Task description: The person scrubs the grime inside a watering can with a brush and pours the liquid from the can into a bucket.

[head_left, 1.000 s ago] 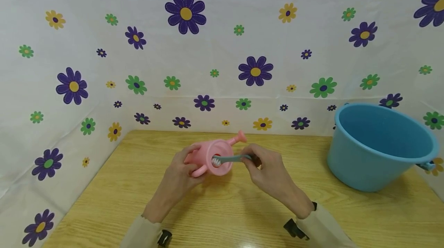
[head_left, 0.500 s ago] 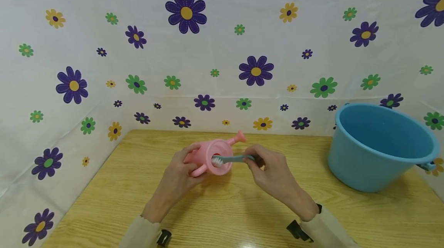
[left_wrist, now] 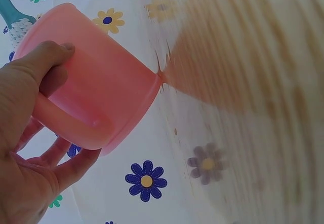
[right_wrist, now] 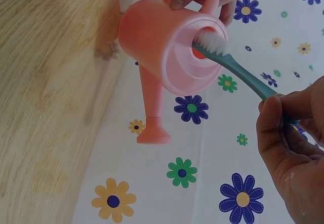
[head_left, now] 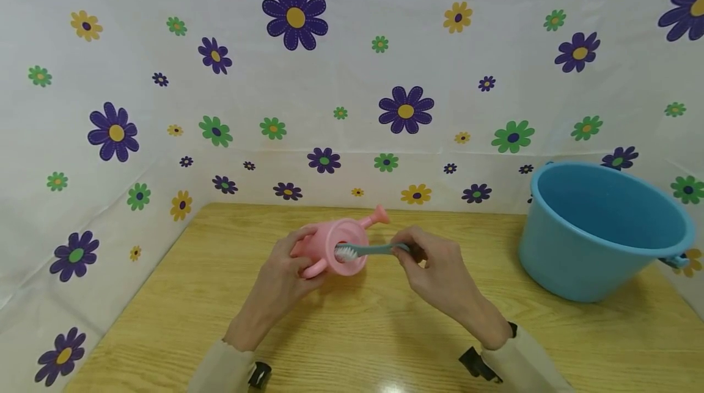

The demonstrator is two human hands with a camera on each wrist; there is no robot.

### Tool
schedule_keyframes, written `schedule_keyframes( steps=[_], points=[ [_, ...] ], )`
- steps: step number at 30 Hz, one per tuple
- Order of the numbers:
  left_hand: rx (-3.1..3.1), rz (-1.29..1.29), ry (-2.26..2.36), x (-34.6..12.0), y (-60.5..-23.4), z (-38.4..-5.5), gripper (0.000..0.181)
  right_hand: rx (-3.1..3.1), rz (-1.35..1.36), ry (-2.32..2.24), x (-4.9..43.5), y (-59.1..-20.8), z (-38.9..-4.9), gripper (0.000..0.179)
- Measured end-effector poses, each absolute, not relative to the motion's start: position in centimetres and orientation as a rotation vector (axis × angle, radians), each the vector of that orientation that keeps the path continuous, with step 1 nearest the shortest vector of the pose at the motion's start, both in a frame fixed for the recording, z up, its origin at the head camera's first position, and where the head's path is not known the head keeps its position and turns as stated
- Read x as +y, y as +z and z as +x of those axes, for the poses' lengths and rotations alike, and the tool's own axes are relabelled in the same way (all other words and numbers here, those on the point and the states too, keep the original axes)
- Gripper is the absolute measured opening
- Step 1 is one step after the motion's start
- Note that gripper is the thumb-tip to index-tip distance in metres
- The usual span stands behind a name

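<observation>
A pink watering can (head_left: 321, 241) lies tipped over above the wooden table, its top opening turned to the right and its spout pointing away. My left hand (head_left: 277, 283) grips it by the body and around the handle; in the left wrist view the thumb presses on the can (left_wrist: 101, 67). Between thumb and fingers, my right hand (head_left: 440, 268) pinches the end of a blue-green toothbrush (head_left: 376, 249). White bristles (right_wrist: 211, 41) sit at the can's round opening, largely outside it in the right wrist view. The inside of the can is mostly hidden.
A large blue bucket (head_left: 572, 258) stands at the right of the wooden table (head_left: 352, 344), its handle hanging at its right side. White cloth (head_left: 352, 75) with printed flowers hangs behind and along the left side.
My right hand has drawn a little to the right with the toothbrush, and more of the bristles show outside the opening. The left hand and the watering can have stayed in place.
</observation>
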State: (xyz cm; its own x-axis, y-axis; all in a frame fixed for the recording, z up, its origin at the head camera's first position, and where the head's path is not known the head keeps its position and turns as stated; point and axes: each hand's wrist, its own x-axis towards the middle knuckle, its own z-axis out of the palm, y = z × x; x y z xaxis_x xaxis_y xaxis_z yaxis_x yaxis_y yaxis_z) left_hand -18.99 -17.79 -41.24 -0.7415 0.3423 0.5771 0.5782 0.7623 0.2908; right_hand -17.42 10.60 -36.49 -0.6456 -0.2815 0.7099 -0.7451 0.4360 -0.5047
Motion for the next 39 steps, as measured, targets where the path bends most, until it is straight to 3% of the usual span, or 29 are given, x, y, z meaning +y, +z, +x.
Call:
schedule_keyframes(
  steps=[39],
  points=[
    [-2.427,-0.680,-0.703,-18.1,-41.4,-19.6,0.021,-2.034,0.922,1.170,11.8,-35.8,-16.7,0.024]
  ],
)
